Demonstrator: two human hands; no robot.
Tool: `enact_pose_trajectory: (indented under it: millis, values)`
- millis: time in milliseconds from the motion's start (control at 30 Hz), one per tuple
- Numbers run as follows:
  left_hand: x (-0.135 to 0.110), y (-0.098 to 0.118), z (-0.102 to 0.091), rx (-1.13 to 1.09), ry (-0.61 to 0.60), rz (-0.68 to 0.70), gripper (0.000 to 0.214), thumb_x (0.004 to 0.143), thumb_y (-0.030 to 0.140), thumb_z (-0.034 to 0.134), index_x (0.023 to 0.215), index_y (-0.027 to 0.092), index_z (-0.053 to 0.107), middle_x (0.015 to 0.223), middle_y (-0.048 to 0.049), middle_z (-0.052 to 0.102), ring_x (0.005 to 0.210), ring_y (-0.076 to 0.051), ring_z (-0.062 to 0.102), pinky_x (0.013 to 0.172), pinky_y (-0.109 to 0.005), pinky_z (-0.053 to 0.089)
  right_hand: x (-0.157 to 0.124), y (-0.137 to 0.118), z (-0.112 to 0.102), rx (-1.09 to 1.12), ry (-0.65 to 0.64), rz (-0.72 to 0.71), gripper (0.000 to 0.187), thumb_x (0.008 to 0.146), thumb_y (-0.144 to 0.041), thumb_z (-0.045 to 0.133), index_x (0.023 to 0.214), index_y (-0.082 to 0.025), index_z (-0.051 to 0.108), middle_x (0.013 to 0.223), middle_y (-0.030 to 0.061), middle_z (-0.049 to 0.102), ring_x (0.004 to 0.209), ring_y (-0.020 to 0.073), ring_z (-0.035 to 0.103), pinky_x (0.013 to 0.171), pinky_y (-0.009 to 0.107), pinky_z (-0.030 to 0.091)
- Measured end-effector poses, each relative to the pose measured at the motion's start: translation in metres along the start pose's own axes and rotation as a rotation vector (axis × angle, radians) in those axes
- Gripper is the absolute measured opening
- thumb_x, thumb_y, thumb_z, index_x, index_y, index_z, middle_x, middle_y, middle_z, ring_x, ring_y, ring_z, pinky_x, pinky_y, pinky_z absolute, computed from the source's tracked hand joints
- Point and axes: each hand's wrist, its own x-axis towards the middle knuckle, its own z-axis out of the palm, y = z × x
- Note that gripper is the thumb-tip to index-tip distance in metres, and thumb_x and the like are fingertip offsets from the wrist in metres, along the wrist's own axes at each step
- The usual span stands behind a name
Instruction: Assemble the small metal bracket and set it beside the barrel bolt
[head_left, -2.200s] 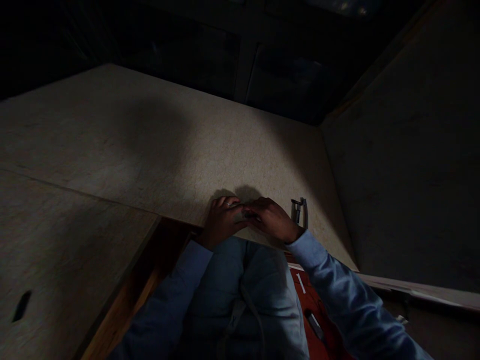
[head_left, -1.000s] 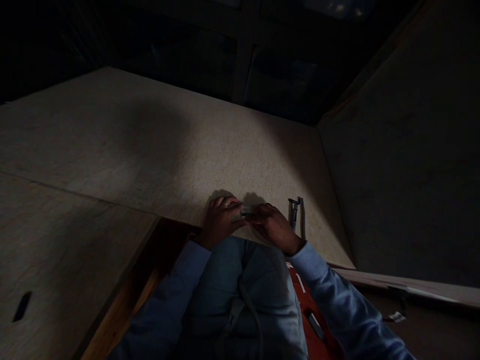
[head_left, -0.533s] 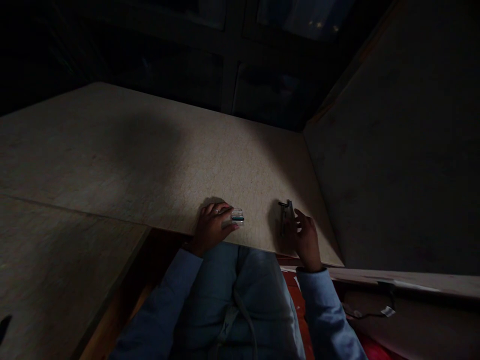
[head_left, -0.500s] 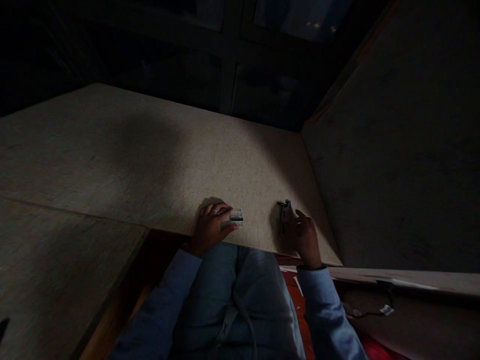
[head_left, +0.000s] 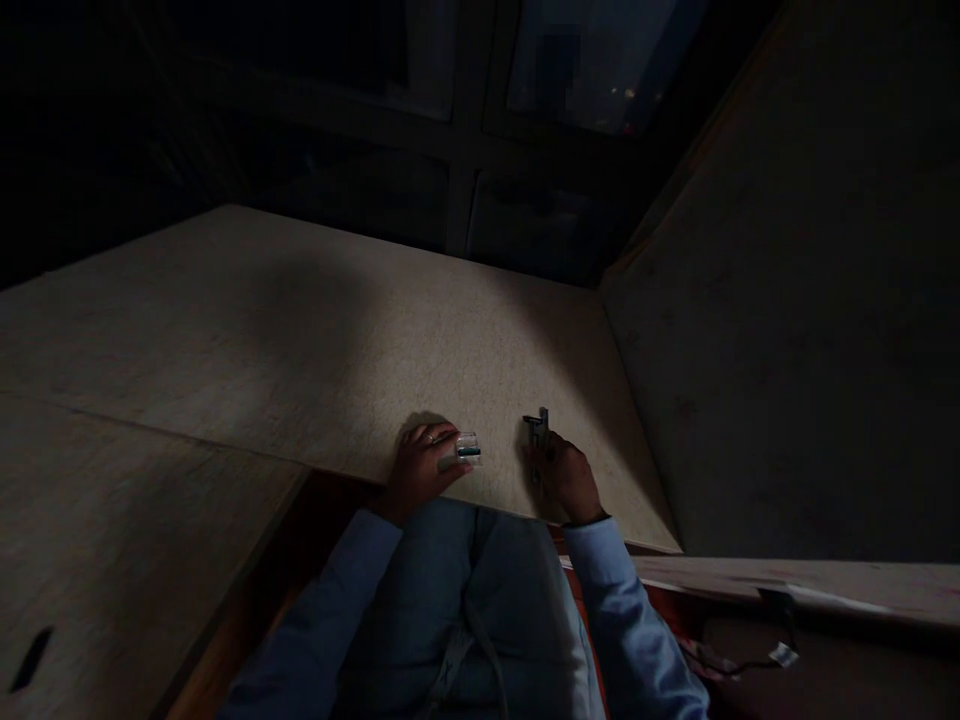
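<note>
No legible text, label, brand or number is showing anywhere.
The small clear box [head_left: 469, 450] that the left hand [head_left: 420, 472] is pinching is showing a dark strip, but it is coming through too small and dim to read. The metal tool [head_left: 537, 428] that the right hand [head_left: 566, 480] is gripping and the pale board [head_left: 300, 340] under both hands are not showing any marks that can be made out.
</note>
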Motion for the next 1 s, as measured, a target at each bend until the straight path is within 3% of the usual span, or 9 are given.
enact_pose_trajectory:
  millis: [200,400,600,800,1000]
  values:
    - [0.002,-0.022,-0.018,0.034,0.059,-0.012,0.044,0.081,0.047,0.071,0.12,0.026,0.068,0.127,-0.0084,0.063,0.122,-0.028,0.053,0.105,-0.045,0.043,0.012,-0.046,0.016,-0.001,-0.071,-0.092,0.024,0.094,-0.039,0.055,0.101,-0.018,0.065,0.082,0.0088,0.075,0.071,0.0204,0.07,0.055,0.025,0.038]
    - [0.004,-0.085,-0.062,0.172,0.103,-0.071,0.042,0.082,0.05,0.069,0.118,0.028,0.07,0.132,-0.0096,0.062,0.126,-0.031,0.051,0.105,-0.05,0.042,0.035,-0.104,0.033,0.01,-0.194,-0.149,0.025,0.095,-0.037,0.057,0.105,-0.016,0.066,0.092,0.0134,0.077,0.082,0.0224,0.073,0.062,0.026,0.044]
    - [0.008,-0.136,-0.09,0.234,0.007,-0.156,0.043,0.08,0.05,0.069,0.119,0.029,0.07,0.134,-0.0112,0.061,0.132,-0.034,0.046,0.103,-0.053,0.042,0.057,-0.163,0.055,0.088,-0.281,-0.147,0.025,0.093,-0.034,0.06,0.105,-0.013,0.068,0.103,0.0174,0.076,0.094,0.0249,0.073,0.071,0.028,0.049]
    - [0.004,-0.167,-0.095,0.279,-0.089,-0.18,0.049,0.086,0.054,0.06,0.13,0.032,0.064,0.146,-0.0083,0.053,0.14,-0.035,0.038,0.106,-0.052,0.039,0.069,-0.211,0.08,0.179,-0.296,-0.168,0.024,0.092,-0.029,0.06,0.108,-0.014,0.069,0.108,0.0161,0.075,0.101,0.027,0.071,0.078,0.029,0.05]
    - [-0.009,-0.169,-0.084,0.337,0.015,-0.089,0.051,0.096,0.045,0.045,0.143,0.028,0.051,0.152,-0.0096,0.047,0.143,-0.031,0.037,0.11,-0.051,0.034,0.068,-0.212,0.088,0.254,-0.208,-0.204,0.03,0.094,-0.019,0.047,0.116,-0.018,0.066,0.101,0.012,0.077,0.09,0.026,0.073,0.074,0.03,0.049]
